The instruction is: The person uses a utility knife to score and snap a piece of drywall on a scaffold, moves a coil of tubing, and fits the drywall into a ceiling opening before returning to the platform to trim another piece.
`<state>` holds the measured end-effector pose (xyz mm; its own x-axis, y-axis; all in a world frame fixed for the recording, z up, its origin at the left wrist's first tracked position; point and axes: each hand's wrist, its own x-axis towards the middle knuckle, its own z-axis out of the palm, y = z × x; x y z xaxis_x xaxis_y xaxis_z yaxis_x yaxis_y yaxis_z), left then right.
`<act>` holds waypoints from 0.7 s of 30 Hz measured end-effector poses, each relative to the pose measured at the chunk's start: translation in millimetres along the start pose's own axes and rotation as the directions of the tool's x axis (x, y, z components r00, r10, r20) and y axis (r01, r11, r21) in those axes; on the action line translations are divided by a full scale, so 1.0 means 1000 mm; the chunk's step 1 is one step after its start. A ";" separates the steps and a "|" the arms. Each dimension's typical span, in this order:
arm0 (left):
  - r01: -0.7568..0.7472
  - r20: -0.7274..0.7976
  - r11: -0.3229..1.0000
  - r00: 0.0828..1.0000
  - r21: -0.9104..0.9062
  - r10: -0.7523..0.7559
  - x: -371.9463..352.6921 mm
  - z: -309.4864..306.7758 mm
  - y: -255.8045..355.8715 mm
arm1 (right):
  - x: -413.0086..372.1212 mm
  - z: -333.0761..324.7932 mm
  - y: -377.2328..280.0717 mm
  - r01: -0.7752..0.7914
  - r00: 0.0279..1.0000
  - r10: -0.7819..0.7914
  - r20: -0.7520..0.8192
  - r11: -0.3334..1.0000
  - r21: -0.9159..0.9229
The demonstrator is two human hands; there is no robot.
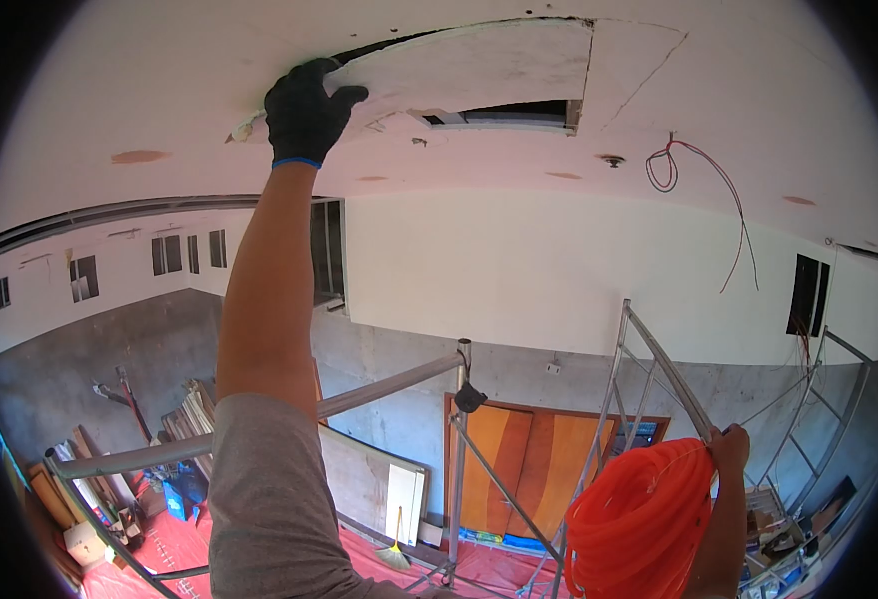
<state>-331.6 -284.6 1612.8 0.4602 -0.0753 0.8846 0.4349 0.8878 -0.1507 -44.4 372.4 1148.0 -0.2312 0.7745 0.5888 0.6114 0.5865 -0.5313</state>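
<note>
My left hand (309, 112), in a dark glove with a blue cuff, is raised to the ceiling. Its fingers curl at the edge of a loose white ceiling board (469, 65), and its thumb lies near the underside. A dark gap runs along the board's far edge. Beside the board is a rectangular opening (504, 115) with a strip of framing inside. My right hand is not in view.
Metal scaffold rails (389, 384) cross below my raised arm. At lower right, another person's bare hand (729, 446) grips a scaffold frame (669, 369) beside a ridged orange bundle (644, 514). Red and black wires (664, 170) hang from the ceiling. Orange doors (509, 464) stand below.
</note>
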 end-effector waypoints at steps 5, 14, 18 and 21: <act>-0.016 -0.021 1.000 1.000 0.006 0.016 0.000 0.005 -0.005 | 0.001 0.003 0.003 0.012 1.000 -0.012 -0.007 1.000 -0.011; -0.046 -0.035 0.999 0.998 0.004 0.047 0.000 0.006 -0.008 | 0.000 0.004 0.003 0.017 0.999 -0.017 -0.027 1.000 -0.005; -0.027 -0.029 1.000 0.999 0.014 0.028 -0.001 0.010 -0.009 | -0.002 0.001 0.000 0.027 0.999 -0.027 -0.029 0.999 -0.020; -0.019 -0.008 1.000 1.000 0.008 0.019 0.000 0.009 -0.009 | -0.004 -0.001 -0.003 0.028 0.999 -0.029 -0.037 0.999 -0.033</act>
<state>-342.2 -288.3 1617.5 0.4747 -0.0618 0.8780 0.4195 0.8928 -0.1640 -44.7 367.0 1148.3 -0.2204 0.7478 0.6263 0.6292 0.5996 -0.4945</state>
